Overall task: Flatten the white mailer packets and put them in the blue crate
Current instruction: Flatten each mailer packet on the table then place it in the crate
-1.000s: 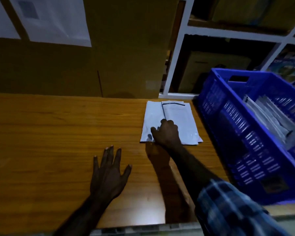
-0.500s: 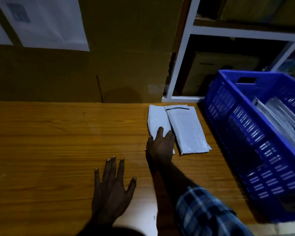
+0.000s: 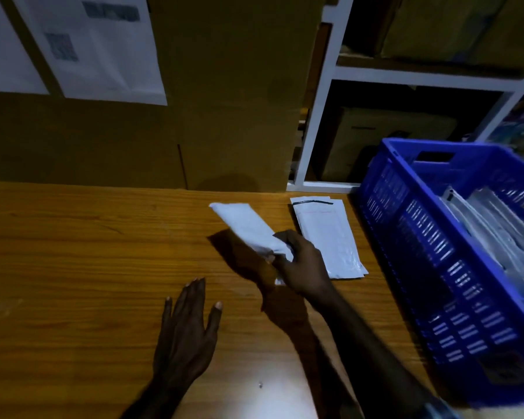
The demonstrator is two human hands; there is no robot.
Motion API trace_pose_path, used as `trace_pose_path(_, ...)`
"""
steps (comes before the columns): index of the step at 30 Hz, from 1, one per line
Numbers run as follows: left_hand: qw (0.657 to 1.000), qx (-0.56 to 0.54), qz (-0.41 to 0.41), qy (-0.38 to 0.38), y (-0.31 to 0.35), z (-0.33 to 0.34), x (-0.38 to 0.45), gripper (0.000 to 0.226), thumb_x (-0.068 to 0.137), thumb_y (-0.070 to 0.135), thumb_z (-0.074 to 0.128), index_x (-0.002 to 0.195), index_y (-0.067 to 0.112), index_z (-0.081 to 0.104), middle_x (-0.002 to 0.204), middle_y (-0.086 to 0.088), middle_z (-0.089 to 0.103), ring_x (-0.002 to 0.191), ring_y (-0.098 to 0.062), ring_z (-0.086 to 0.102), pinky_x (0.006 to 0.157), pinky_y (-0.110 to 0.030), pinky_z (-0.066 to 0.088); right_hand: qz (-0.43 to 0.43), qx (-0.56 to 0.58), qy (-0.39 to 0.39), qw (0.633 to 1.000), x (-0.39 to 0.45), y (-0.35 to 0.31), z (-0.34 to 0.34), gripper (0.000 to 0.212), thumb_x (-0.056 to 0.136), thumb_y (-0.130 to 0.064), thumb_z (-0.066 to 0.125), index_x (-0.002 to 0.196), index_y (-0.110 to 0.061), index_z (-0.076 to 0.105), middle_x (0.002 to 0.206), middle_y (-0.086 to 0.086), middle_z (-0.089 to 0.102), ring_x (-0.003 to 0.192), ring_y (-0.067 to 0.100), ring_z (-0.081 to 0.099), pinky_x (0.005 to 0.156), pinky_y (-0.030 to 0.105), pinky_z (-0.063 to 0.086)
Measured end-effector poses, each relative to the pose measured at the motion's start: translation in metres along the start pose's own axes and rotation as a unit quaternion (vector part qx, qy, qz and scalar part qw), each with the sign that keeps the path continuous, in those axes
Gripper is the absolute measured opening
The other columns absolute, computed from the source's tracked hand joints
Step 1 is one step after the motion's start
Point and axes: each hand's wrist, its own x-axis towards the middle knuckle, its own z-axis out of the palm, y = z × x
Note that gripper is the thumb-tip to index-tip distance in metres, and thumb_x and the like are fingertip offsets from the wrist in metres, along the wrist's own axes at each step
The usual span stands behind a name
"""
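We find the right hand gripping one white packet lifted above the worktop; left hand spread, empty. Next, we judge: flatten it, then into the blue crate.

The mailer packets were white (one bore a black strip). The crate was blue with slotted walls. The table showed brown woodgrain.
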Motion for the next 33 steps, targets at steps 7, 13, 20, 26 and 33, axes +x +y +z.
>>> trace_pose_path(7, 0.968, -0.229, -0.019, 0.096, 0.001, -0.01, -0.013, 0.069, 0.093, 0.067, 0.026, 0.149, 0.027, 0.032, 0.153, 0.009, 0.032, 0.142, -0.017, 0.032, 0.114, -0.037, 0.029, -0.032, -0.119, -0.155, 0.98, -0.063, 0.031, -0.021, 0.029, 0.057, -0.036, 0.047, 0.083, -0.037, 0.06, 0.081, -0.006, 0.072, 0.078, 0.011, 0.068, 0.068, 0.035, 0.054)
trace_pose_path(13, 0.98, -0.065, 0.187, 0.033, 0.007, -0.002, -0.038, 0.062, 0.1, 0.053, 0.035, 0.143, 0.009, 0.047, 0.154, -0.002, 0.036, 0.145, -0.015, 0.026, 0.117, -0.019, 0.018, -0.07, -0.245, -0.262, 0.931, -0.083, 0.045, -0.027, 0.055, 0.051, -0.02, 0.061, 0.107, -0.023, 0.064, 0.103, -0.004, 0.07, 0.105, 0.017, 0.063, 0.113, 0.033, 0.024)
trace_pose_path(20, 0.982, -0.021, 0.19, 0.0, 0.003, 0.008, -0.038, 0.069, 0.101, 0.056, 0.019, 0.148, 0.01, 0.039, 0.155, 0.003, 0.028, 0.147, -0.007, 0.015, 0.117, -0.024, 0.016, -0.197, -0.345, -0.11, 0.911, -0.117, 0.023, 0.021, 0.045, 0.082, -0.03, 0.046, 0.114, -0.006, 0.067, 0.122, 0.015, 0.066, 0.118, 0.029, 0.06, 0.111, 0.053, 0.033)
trace_pose_path(26, 0.977, -0.012, 0.211, -0.011, -0.003, 0.009, -0.045, 0.056, 0.105, 0.037, 0.021, 0.151, 0.006, 0.027, 0.159, -0.009, 0.023, 0.149, -0.02, 0.015, 0.119, -0.036, 0.015, -0.172, -0.389, -0.067, 0.903, -0.139, 0.03, 0.081, 0.069, 0.071, -0.013, 0.046, 0.137, 0.01, 0.049, 0.144, 0.027, 0.047, 0.139, 0.038, 0.041, 0.116, 0.052, 0.029)
trace_pose_path(33, 0.97, 0.035, 0.24, -0.033, -0.02, 0.007, -0.051, 0.055, 0.103, 0.032, 0.024, 0.15, 0.004, 0.03, 0.157, -0.012, 0.028, 0.148, -0.023, 0.02, 0.117, -0.041, 0.016, -0.162, -0.359, -0.003, 0.919, -0.145, 0.031, 0.109, 0.05, 0.095, -0.013, 0.039, 0.14, 0.007, 0.048, 0.148, 0.023, 0.044, 0.143, 0.033, 0.035, 0.118, 0.05, 0.026)
